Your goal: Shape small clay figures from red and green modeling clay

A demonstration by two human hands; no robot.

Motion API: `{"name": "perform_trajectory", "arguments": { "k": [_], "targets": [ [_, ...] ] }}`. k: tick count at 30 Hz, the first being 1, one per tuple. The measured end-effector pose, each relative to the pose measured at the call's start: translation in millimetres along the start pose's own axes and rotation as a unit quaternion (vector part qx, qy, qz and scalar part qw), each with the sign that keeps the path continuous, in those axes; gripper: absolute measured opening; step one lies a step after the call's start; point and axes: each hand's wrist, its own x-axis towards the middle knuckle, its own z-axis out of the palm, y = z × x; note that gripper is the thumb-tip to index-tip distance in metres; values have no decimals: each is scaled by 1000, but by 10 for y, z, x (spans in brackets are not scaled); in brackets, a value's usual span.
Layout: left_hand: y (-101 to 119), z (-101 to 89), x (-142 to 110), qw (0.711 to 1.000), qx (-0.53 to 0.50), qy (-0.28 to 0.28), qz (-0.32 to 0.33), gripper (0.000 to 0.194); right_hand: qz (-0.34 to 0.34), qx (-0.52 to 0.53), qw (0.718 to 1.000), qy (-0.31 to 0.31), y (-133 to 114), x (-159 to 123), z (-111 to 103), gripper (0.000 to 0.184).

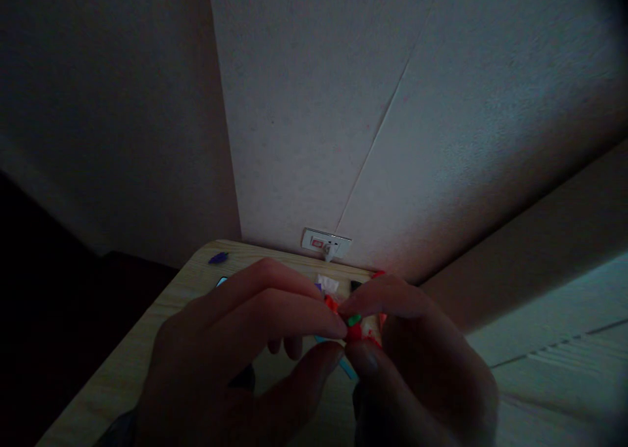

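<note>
A small red piece with a green bit on top (354,330) sits between the fingertips of both hands; it could be soft clay, but I cannot tell in this dim light. My left hand (240,342) is closed in a pinch, thumb and index finger against the piece's left side. From the other side my right hand (417,349) pinches it, thumb below and index finger above. Behind the fingers lies a crumpled orange-red thing (332,303), partly hidden. A light-blue strip (348,368) shows beneath the hands.
Both hands are above a pale wooden table (161,309) set against the wall. A purple item (218,258) lies near its far left corner. A white packet (328,283) lies at the back, below a wall socket (314,241) with a white plug (330,251) in it.
</note>
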Motion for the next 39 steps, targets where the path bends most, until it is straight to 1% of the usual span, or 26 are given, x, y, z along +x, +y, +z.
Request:
{"name": "perform_trajectory", "arguments": {
  "k": [3,6,9,13,19,23,26,28,33,39],
  "targets": [
    [10,6,10,1000,-1,9,0,14,3,3,1000,-4,-5,-1,-9,10],
    [14,2,-7,1000,-12,-4,-17,14,12,11,1000,-18,-22,7,-34,8],
    [13,-10,-28,1000,-11,-14,-18,15,26,17,999,-41,-44,18,-64,7],
    [7,-26,-33,1000,-4,-26,-9,16,40,32,997,-53,-62,21,-89,8],
    [-12,-24,-21,999,-14,-34,-12,16,52,52,997,-38,-56,6,-80,9],
    [4,-16,3,1000,-9,-21,-7,16,50,51,996,-49,-52,12,-66,10],
    [15,-10,21,1000,-13,-1,-7,15,58,56,996,-42,-58,19,-59,9],
    [13,-6,27,1000,-19,3,-5,14,58,54,996,-38,-63,22,-61,8],
    [-11,-8,10,1000,-22,-12,7,17,52,45,996,-58,-57,26,-85,8],
    [-48,-28,-30,999,-7,-36,-6,12,87,57,994,-43,-22,5,-109,8]
  ]
}}
